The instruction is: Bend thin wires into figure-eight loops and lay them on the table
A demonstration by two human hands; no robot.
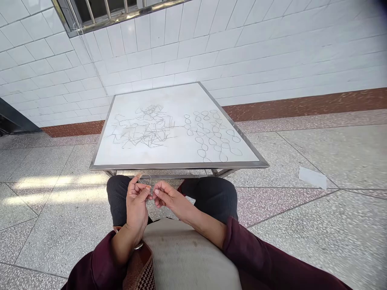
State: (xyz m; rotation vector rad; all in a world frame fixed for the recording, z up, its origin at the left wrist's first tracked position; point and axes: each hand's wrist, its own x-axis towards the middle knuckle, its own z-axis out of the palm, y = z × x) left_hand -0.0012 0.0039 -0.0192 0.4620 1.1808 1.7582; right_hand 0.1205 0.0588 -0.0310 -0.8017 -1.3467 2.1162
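Observation:
A thin wire loop [150, 177] stands up from between my fingers, just in front of the table's near edge. My left hand [137, 201] pinches it near its lower end. Close beside, my right hand [165, 195] has thumb and forefinger pressed together at the same wire; its tip there is too fine to make out. On the white tabletop [178, 155] lies a tangled heap of bent wire pieces [148, 131] at the left. Several wires shaped into figure-eight loops [211, 135] are spread over the right side.
The table has a metal rim [181, 165] just beyond my knees. A white tiled wall [256, 60] rises behind it, with a barred window [109, 12] at upper left. A pale flat strip [313, 178] lies on the speckled floor [302, 225] at right.

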